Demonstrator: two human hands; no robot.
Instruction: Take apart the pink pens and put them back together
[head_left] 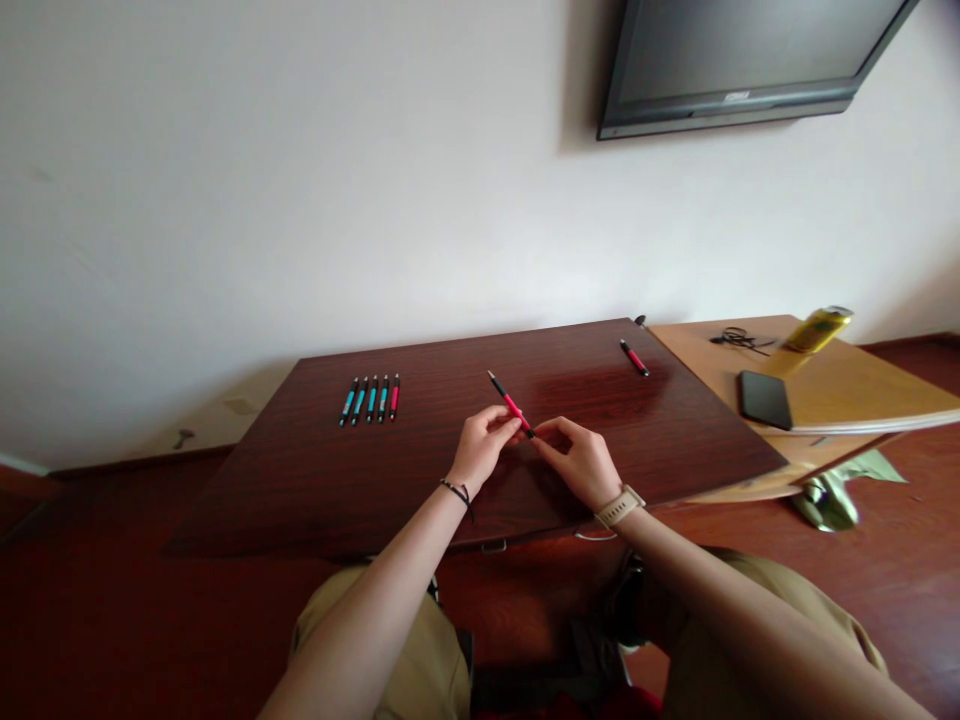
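**Slim pink-and-black pen (507, 398) between two hands above a dark reddish-brown wooden bench (435, 500)**

The left hand (482, 445) pinches the pen's pink barrel between thumb and fingers, its pointed end angled away toward the wall. The right hand (579, 460) has its fingertips at the black near end; whether they grip it, I cannot tell. To the left, four turquoise-and-black pens (360, 401) and one pink-and-black pen (394, 398) lie side by side in a row. Another red-pink pen with black ends (634, 358) lies near the bench's far right corner. A black rectangular phone (764, 400) rests on the adjoining light-wood cabinet (862, 385).
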